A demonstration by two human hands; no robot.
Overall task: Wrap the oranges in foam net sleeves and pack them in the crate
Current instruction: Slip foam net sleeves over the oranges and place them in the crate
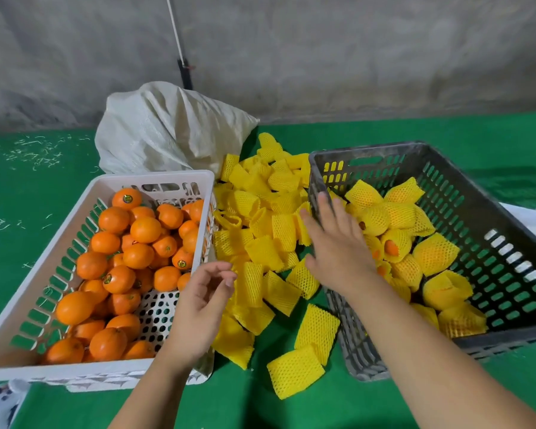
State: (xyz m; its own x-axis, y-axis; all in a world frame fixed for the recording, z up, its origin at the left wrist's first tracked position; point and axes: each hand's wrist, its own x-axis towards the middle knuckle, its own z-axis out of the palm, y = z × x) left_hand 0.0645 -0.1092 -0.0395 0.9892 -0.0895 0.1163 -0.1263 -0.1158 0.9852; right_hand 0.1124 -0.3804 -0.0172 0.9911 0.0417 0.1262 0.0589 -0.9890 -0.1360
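Head view: right hand [338, 243] flat, fingers spread, over sleeve pile [260, 239]; left hand [198, 308] palm-up, fingers loosely curled, empty.

Bare oranges [136, 239] are held in a white crate [28, 292], wrapped ones [396, 243] in a grey crate [508, 243], yellow foam net sleeves [260, 243] heaped between.

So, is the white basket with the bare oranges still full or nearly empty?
Partly full. Bare oranges cover most of the white basket, but its perforated floor shows at the near right.
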